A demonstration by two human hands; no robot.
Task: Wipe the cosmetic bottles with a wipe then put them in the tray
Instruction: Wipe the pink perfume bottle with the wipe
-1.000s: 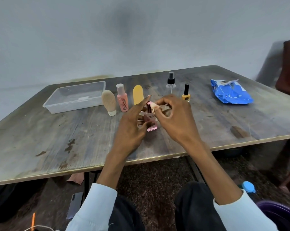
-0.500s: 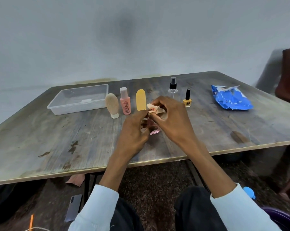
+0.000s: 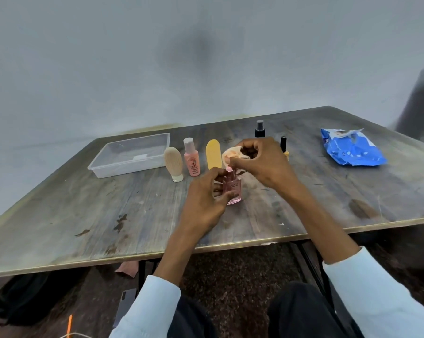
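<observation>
L hand grip curled round pink bottle, held upright just above surface | R hand grip pinched crumpled wipe at bottle cap, prob. touching, view blurred | tray far-L w/ 3 btls beside | blue wipe pack far-R

Bare plain room, worn wooden table, blank grey wall, dark carpet

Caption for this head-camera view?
Left hand holds pink bottle; right hand wipes its top with wipe.
</observation>
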